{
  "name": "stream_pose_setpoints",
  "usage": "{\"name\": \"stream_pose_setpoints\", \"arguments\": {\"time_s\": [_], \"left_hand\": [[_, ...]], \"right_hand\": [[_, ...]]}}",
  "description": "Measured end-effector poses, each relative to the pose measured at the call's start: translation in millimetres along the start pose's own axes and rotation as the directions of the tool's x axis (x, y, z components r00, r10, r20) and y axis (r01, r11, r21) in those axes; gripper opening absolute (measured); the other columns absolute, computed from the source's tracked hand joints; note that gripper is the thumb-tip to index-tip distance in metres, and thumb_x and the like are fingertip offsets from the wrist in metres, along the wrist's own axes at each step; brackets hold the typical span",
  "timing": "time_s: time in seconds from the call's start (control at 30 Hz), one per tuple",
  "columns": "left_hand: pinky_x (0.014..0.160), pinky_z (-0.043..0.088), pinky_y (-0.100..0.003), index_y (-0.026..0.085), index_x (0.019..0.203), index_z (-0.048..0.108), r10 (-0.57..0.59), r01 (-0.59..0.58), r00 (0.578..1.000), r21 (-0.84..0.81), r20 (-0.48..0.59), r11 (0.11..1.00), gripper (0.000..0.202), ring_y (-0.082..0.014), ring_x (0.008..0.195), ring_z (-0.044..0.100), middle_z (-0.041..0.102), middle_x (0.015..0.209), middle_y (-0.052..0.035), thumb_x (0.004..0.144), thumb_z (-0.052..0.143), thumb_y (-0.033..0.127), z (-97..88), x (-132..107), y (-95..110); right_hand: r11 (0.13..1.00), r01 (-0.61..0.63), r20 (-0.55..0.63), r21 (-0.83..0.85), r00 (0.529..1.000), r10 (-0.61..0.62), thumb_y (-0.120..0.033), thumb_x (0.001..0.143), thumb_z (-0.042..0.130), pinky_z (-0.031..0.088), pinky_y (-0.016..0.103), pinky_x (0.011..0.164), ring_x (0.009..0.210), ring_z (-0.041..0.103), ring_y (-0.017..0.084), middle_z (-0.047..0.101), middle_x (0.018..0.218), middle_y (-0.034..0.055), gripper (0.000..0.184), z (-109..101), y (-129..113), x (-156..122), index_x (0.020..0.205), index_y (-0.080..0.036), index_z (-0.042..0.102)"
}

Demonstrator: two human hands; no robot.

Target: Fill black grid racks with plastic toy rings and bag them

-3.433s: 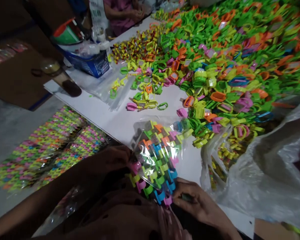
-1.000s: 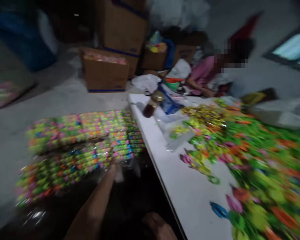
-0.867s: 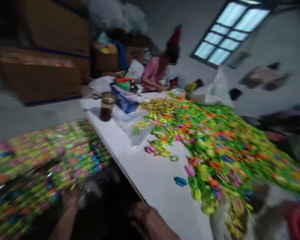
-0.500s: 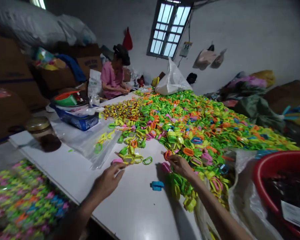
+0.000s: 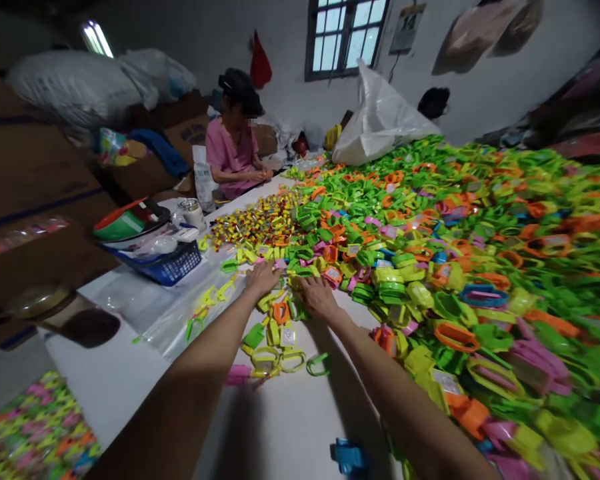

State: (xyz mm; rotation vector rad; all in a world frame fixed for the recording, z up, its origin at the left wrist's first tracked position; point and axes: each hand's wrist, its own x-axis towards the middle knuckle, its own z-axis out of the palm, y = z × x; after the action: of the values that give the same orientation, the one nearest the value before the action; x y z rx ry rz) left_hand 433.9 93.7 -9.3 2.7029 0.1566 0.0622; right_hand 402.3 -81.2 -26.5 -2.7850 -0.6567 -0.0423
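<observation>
Both arms reach forward over the white table [image 5: 275, 427] to the near edge of a heap of coloured plastic toy watches [image 5: 460, 267]. My left hand [image 5: 263, 280] lies on small pieces there, its fingers stretched forward and partly hidden. Just to the right, my right hand [image 5: 319, 297] rests with fingers apart on green and yellow watches. Between and below the hands is a loose group with an orange watch [image 5: 281, 313], a yellow watch [image 5: 293, 361], a green watch [image 5: 319, 365] and a pink watch [image 5: 238, 375]. A blue watch [image 5: 347, 457] lies near the front.
Clear plastic bags [image 5: 167, 323] lie to the left, beside a blue basket [image 5: 173, 263] and a jar of dark liquid [image 5: 83, 320]. Small yellow-red pieces [image 5: 253, 220] are piled further back. Across the table sits a person in pink [image 5: 233, 150]. A white sack [image 5: 380, 123] stands behind the heap.
Both hands have moved forward and closer together, to the edge of the heap. My right hand has left the red-orange watch it was pinching. The view has shifted nearer the heap.
</observation>
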Motion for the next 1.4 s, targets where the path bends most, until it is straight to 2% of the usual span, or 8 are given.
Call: {"name": "stream_pose_setpoints", "arguments": {"time_s": [0.2,0.37,0.57,0.73,0.93,1.13,1.3,1.4], "left_hand": [[0.105,0.035,-0.046,0.016,0.115,0.063,0.165,-0.183,0.976,0.127,0.141,0.975,0.046,-0.0297,0.118,0.055,0.063,0.122,-0.0151,0.090,0.047,0.050,21.9,-49.8,12.8],[0.111,0.029,-0.037,0.028,0.124,0.059,0.263,-0.280,0.957,0.146,0.125,0.949,0.040,-0.0209,0.126,0.048,0.059,0.132,-0.0024,0.089,0.052,0.046,-4.8,-108.1,19.4],[0.102,0.036,-0.051,0.005,0.137,0.045,-0.114,0.123,0.992,0.191,-0.054,0.974,0.050,-0.0373,0.127,0.045,0.050,0.136,-0.0249,0.090,0.044,0.024,-77.3,-105.3,-57.4],[0.097,0.044,-0.038,0.017,0.130,0.056,-0.158,0.145,0.984,0.144,0.081,0.979,0.050,-0.0297,0.122,0.053,0.057,0.135,-0.0139,0.085,0.053,0.038,-65.4,-86.2,-81.0],[0.090,0.048,-0.036,0.018,0.108,0.070,0.009,-0.023,0.985,0.080,0.172,0.997,0.039,-0.0285,0.106,0.063,0.069,0.114,-0.0098,0.088,0.043,0.038,-39.4,-99.3,-17.4],[0.103,0.040,-0.050,0.013,0.122,0.061,0.250,-0.244,0.964,0.079,-0.087,0.967,0.043,-0.0333,0.120,0.053,0.060,0.125,-0.0179,0.086,0.043,0.031,-32.7,-150.8,30.3],[0.098,0.044,-0.033,0.019,0.112,0.065,0.542,-0.518,0.829,-0.179,0.135,0.837,0.030,-0.0220,0.109,0.060,0.066,0.116,-0.0088,0.088,0.048,0.027,19.3,-198.7,141.2],[0.090,0.047,-0.034,0.015,0.110,0.066,0.523,-0.488,0.828,-0.197,0.202,0.850,0.030,-0.0253,0.105,0.062,0.068,0.110,-0.0128,0.084,0.058,0.029,56.8,-202.0,201.8]], "right_hand": [[0.985,0.098,-0.011,-0.139,0.995,-0.101,-0.030,0.098,0.039,0.035,0.043,0.095,0.113,0.051,0.031,0.062,0.119,0.0163,0.045,14.6,-7.2,-85.0,0.139,-0.014,0.044],[0.983,0.156,-0.092,-0.098,0.982,-0.165,-0.029,0.095,0.042,0.042,0.043,0.094,0.115,0.054,0.029,0.061,0.123,0.0151,0.036,7.6,-3.1,-161.9,0.127,-0.018,0.055],[0.987,0.084,-0.063,0.141,0.995,-0.076,-0.036,0.094,0.039,0.052,0.042,0.090,0.107,0.063,0.027,0.064,0.119,0.0147,0.038,-47.2,25.1,-268.5,0.118,-0.020,0.063],[0.942,-0.189,-0.025,0.276,0.979,0.204,-0.045,0.091,0.046,0.057,0.036,0.085,0.104,0.067,0.027,0.067,0.118,0.0114,0.037,-71.5,29.4,-380.7,0.116,-0.026,0.065],[0.859,-0.348,0.066,0.376,0.935,0.349,-0.046,0.087,0.050,0.055,0.039,0.089,0.102,0.067,0.029,0.071,0.108,0.0104,0.035,-81.2,9.0,-433.4,0.110,-0.027,0.069],[0.889,-0.342,-0.066,0.305,0.923,0.378,-0.033,0.090,0.045,0.051,0.040,0.088,0.100,0.065,0.026,0.068,0.109,0.0133,0.033,-101.8,46.7,-398.9,0.113,-0.019,0.066],[0.930,-0.283,-0.189,0.233,0.925,0.329,-0.019,0.088,0.048,0.049,0.034,0.082,0.093,0.064,0.023,0.068,0.101,0.0115,0.024,-111.4,83.1,-324.5,0.103,-0.017,0.067],[0.948,-0.287,-0.195,0.138,0.931,0.310,-0.017,0.089,0.047,0.047,0.029,0.078,0.088,0.062,0.020,0.066,0.095,0.0097,0.021,-115.1,90.9,-310.9,0.097,-0.017,0.067]]}}
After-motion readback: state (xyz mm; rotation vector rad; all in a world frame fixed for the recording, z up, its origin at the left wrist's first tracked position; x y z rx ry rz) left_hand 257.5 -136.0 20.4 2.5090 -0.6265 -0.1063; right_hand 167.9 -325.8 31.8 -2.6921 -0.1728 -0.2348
